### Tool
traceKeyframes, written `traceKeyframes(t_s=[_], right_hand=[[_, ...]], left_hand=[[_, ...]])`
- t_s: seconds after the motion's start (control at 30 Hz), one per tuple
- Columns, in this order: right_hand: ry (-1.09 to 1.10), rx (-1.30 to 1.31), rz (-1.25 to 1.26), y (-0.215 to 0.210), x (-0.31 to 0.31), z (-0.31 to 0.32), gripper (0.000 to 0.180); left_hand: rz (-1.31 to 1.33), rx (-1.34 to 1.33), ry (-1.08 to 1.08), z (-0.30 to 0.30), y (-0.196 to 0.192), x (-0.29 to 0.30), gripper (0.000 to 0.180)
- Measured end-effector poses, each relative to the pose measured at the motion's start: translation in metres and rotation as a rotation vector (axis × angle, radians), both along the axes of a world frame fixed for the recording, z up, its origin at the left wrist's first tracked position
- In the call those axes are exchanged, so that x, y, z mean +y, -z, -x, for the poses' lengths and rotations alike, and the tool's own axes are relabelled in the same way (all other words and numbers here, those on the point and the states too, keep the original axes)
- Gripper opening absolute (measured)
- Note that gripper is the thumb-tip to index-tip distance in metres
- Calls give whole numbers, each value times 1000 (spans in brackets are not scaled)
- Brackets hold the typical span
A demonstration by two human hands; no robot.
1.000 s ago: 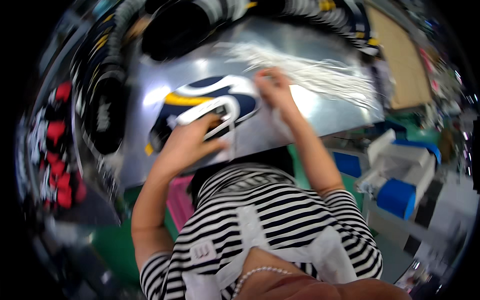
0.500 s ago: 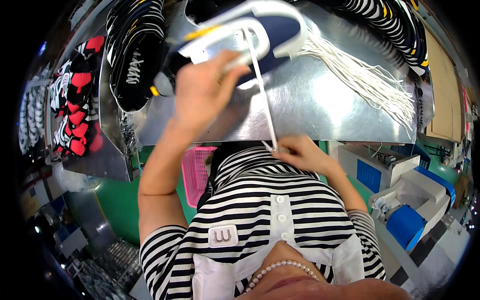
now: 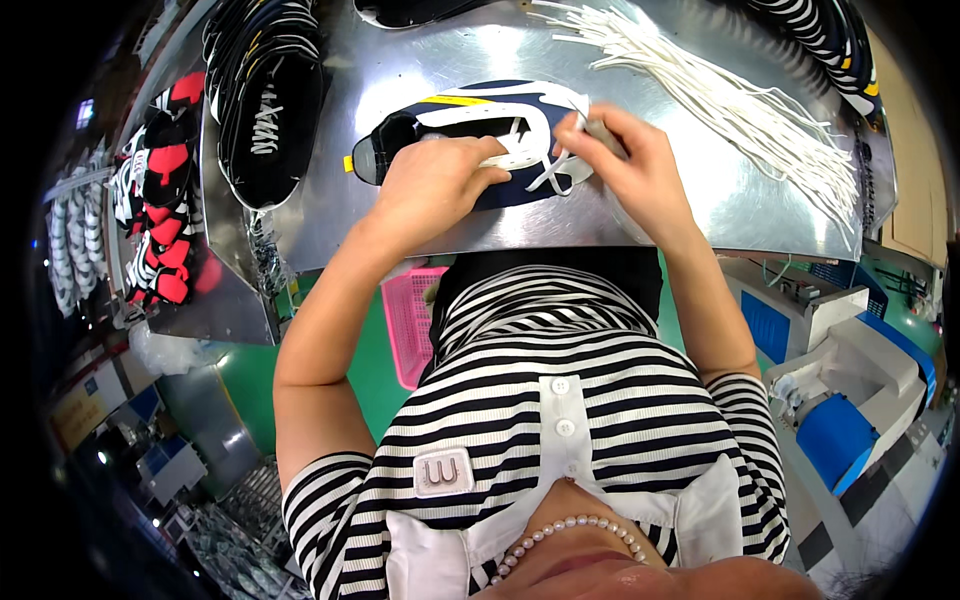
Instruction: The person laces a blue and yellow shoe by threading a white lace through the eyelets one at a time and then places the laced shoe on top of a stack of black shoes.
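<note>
A navy, white and black shoe upper (image 3: 480,113) with a yellow stripe lies on the metal bench (image 3: 350,225), its heel toward the left. My left hand (image 3: 440,185) grips the near edge of its opening, thumb and fingers closed on it. A white shoelace (image 3: 546,175) runs through eyelets at the front of the opening and loops out over the near side. At the toe end, my right hand (image 3: 632,165) is closed in a pinch on the lace. The toe is partly hidden behind the right fingers.
Loose white shoelaces (image 3: 720,130) lie in a bundle at the right. Stacked shoe uppers stand at the left (image 3: 262,150) and far right (image 3: 815,50). Red, black and white uppers (image 3: 165,205) sit farther left. Below the bench are a pink basket (image 3: 405,320) and a blue-and-grey machine (image 3: 850,390).
The shoe upper has come down from mid-air onto the bench, nearer to me. My right hand has risen from the bench edge to the toe end. The long taut lace is now a short loop.
</note>
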State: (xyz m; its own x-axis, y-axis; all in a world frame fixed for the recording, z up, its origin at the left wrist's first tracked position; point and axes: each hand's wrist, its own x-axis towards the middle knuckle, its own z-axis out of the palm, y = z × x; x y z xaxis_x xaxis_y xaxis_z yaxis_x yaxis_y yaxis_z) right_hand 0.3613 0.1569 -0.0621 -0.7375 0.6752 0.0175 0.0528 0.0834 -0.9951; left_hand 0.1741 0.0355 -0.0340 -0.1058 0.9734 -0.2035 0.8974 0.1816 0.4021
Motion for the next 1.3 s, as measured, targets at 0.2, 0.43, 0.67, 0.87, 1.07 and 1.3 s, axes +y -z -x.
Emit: traceKeyframes(t_s=[0.2,0.43,0.67,0.87,1.07,1.3], right_hand=[[27,43,-64,18,17,35,16],[136,109,-114,27,21,44,24],[-13,-148,28,22,-11,-4,17],[-32,-199,-100,28,-15,-4,14],[-59,-417,-397,27,-13,3,15],[115,-526,-625,42,-35,36,21]], left_hand=[[-57,2,-49,-5,-7,7,28],[-105,11,-28,-7,14,32,23],[-250,19,-90,-7,26,35,26],[-304,11,-83,-5,30,35,27],[-141,-257,-68,-1,26,28,19],[-301,-94,-20,-16,30,21,23]])
